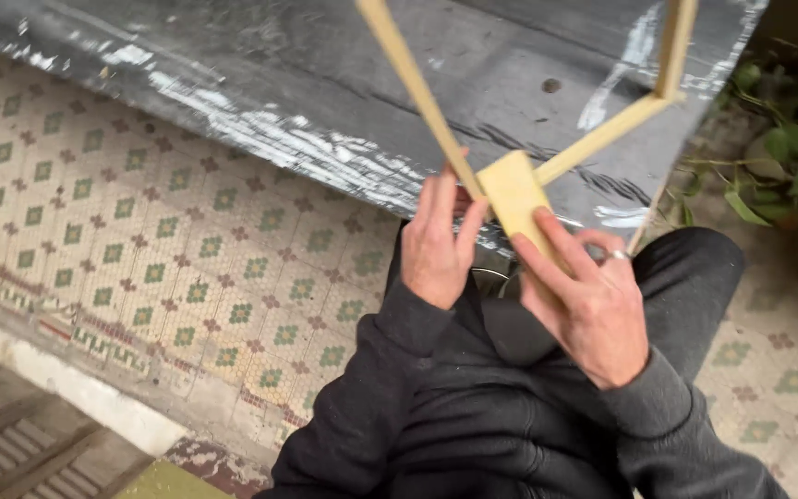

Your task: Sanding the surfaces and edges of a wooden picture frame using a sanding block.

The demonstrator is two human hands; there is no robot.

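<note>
Holding pale wooden strip frame (602, 139) at corner, above lap, over grey paint-streaked board (325, 83). Left hand (438, 245): fingers closed round left strip just beside corner. Right hand (584, 296): ring on finger, fingers pressing small wooden block (513, 194) against corner joint. Patterned tile floor (140, 240) beneath; green plant (796, 157) at right.

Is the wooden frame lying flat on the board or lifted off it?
Lifted. Both hands, left hand and right hand, hold the wooden frame at its corner block, tilted up above the grey board.
</note>
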